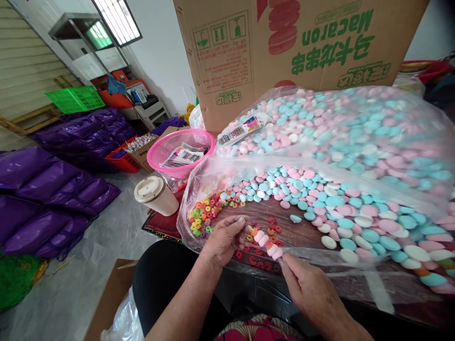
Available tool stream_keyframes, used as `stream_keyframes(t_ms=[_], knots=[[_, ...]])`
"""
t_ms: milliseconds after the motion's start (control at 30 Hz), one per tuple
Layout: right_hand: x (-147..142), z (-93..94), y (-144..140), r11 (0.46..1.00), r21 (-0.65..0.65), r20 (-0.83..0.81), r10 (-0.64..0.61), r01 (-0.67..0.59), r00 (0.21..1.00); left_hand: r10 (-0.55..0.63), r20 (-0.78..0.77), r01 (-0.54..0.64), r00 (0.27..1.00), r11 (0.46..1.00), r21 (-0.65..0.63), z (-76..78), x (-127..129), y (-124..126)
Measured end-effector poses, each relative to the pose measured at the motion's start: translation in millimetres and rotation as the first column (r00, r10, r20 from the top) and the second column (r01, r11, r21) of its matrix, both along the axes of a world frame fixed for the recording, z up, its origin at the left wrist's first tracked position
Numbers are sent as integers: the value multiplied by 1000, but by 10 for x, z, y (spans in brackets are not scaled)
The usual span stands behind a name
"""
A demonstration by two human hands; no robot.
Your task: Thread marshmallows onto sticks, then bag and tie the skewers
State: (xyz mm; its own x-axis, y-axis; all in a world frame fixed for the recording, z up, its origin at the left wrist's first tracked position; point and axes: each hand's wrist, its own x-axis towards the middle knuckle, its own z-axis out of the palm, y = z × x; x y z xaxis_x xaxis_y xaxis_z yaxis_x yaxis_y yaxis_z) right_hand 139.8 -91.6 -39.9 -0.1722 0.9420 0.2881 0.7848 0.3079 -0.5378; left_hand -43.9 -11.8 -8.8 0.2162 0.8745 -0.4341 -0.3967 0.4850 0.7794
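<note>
My right hand [311, 286] grips the lower end of a candy skewer [266, 242], threaded with pale pink pieces and small coloured rings. At its upper tip is my left hand [223, 240], with thumb and fingers bent together; what they pinch is too small to make out. Red candy rings [259, 263] lie on the plastic-covered board under the skewer. Left of them sits a heap of yellow, green and orange rings [204, 215]. Pink, blue and white candy discs [334, 201] spread from behind the hands to the right.
Clear plastic sheeting [355, 173] partly covers the discs. Behind stands a large cardboard box [256, 52]. A pink basket [156, 161] holding packets and a lidded cup [161, 199] are on the left. Purple bundles [42, 203] and an open carton [106, 303] rest on the floor.
</note>
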Motion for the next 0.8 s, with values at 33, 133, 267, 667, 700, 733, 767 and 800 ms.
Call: stream_keyframes(t_ms=[33,133,267,667,700,733,767,800], knots=[[0,0,3,1000,-6,4,7,-7,1000,7,4,-7,1000,1000,-16,-10,4,-1],[-13,-6,13,1000,-10,17,-1,1,1000,48,-11,-48,999,998,-33,-33,27,-6],[-36,-11,21,1000,-8,25,-27,27,999,95,-59,-95,994,995,2,-29,55,-9],[-60,-7,42,999,-3,33,-35,35,999,93,59,-90,994,995,-53,2,142,-37],[-59,-11,40,999,-5,31,-36,36,999,83,55,-80,995,996,-47,14,141,-37],[-58,-14,37,999,-8,28,-35,36,999,65,44,-64,997,997,-37,27,136,-37],[-56,-16,35,999,-12,23,-34,34,999,47,28,-46,999,999,-25,41,131,-37],[-55,-18,34,999,-16,18,-31,32,999,29,10,-29,1000,1000,-11,54,124,-39]])
